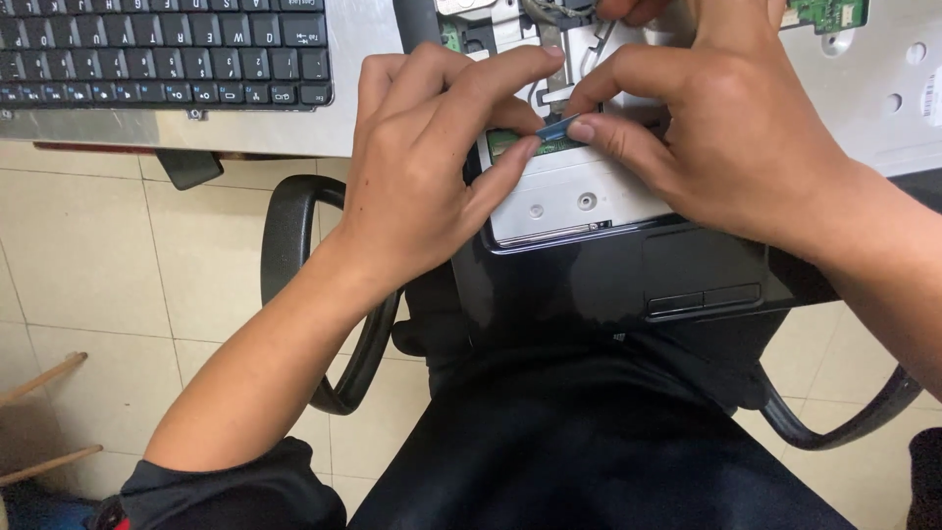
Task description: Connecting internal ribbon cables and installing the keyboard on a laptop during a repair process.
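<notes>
Operator: Fingertips are on the part now. My right hand [726,137] has the small blue strip [557,128] nipped between thumb and forefinger. It lies just above the silver metal plate [579,201], in the middle of the opened black laptop base [589,285] on my lap.

Observer: And the other hand?

Operator: My left hand [422,167] has its thumb tip pressed against the strip's near end, with the forefinger stretched up across the plate. I can't tell from here whether that hand truly grips the strip or only steadies it.

Observer: Which step do you make this?

Operator: I judge it to be working the strip at its seat beside the little green board [505,145]. The next move calls for a light, straight pull or push along the strip's own line with no twisting, since it looks thin.

Observer: Any labels or packaging about?

Operator: No packages. A white sticker [930,96] sits at the far right edge on the grey panel, too small to make out. Another green circuit board [829,12] is at the top right. The loose keyboard [167,49], black keys in a silver frame, lies at the upper left on the table edge.
</notes>
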